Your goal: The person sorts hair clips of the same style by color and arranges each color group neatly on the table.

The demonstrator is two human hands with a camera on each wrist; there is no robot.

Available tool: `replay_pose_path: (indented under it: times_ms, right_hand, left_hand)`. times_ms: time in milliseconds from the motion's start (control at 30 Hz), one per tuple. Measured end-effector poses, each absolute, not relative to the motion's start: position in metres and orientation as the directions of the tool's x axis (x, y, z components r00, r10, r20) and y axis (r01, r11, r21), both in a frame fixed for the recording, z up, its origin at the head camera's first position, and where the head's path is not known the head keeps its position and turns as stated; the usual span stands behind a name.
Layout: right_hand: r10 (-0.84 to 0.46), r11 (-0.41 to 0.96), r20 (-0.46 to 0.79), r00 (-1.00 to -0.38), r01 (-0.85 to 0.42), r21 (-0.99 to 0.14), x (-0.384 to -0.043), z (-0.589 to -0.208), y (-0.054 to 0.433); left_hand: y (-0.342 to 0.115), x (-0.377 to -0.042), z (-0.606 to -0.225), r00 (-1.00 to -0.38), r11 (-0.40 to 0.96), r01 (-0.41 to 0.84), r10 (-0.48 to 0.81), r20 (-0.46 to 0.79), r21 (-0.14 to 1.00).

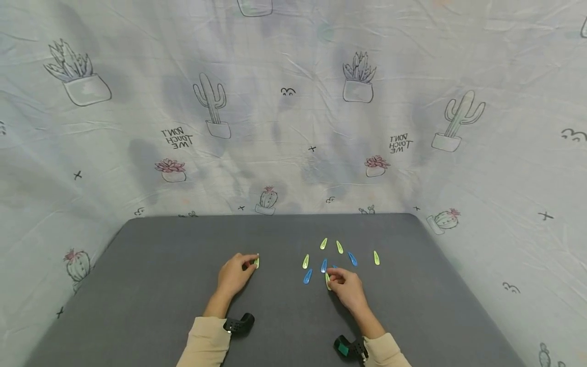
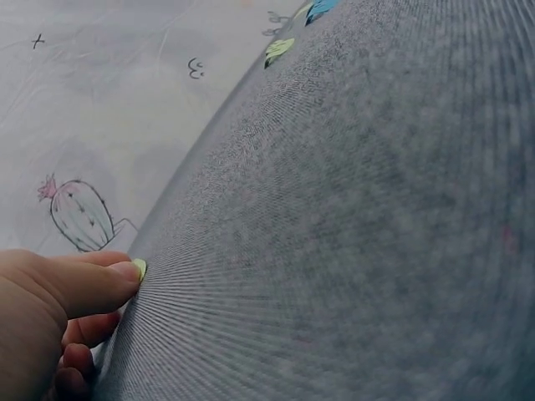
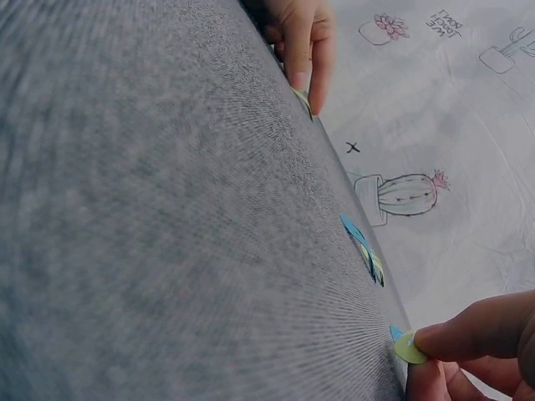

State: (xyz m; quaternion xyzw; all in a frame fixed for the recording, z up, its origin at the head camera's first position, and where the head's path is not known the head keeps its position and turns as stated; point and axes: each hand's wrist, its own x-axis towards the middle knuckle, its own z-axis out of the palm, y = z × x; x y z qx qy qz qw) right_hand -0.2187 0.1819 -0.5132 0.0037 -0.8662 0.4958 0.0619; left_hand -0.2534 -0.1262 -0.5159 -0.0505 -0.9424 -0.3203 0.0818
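Snap hair clips in yellow-green and blue lie on the grey table. My left hand (image 1: pixel 233 278) pinches a yellow-green hair clip (image 1: pixel 257 261) between thumb and fingertips, left of the group; only its end (image 2: pixel 141 269) peeks out in the left wrist view. At the group's near edge, my right hand (image 1: pixel 349 289) pinches another yellow-green hair clip (image 1: pixel 327 282), whose rounded end (image 3: pixel 408 348) shows in the right wrist view. Just beyond that hand lies a blue hair clip (image 1: pixel 323 265), with a second blue one (image 1: pixel 308 276) to its left. The right fingers partly hide another blue clip (image 1: pixel 334 266).
Farther back are yellow-green clips (image 1: pixel 323 243) and a blue clip (image 1: pixel 352 259); one yellow-green clip (image 1: pixel 376 258) lies apart at the right. A patterned cloth (image 1: pixel 293 112) hangs behind the table (image 1: pixel 151 275). Both wrists wear black camera straps.
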Motion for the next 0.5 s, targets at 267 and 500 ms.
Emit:
replay_pose_path:
  times_ms: [267,500]
  right_hand:
    - [0.070,0.426,0.080,-0.994,-0.043,-0.903,-0.218,-0.508,0.179]
    - [0.038,0.363,0.058,-0.998,-0.040,-0.931,-0.220,-0.502,0.169]
  left_hand:
    - [-0.126,-0.253,-0.518,-0.981,0.796,0.137,0.027,0.192,0.589]
    - [-0.127,-0.254,-0.517,-0.981,0.792,0.140,0.027,0.195,0.594]
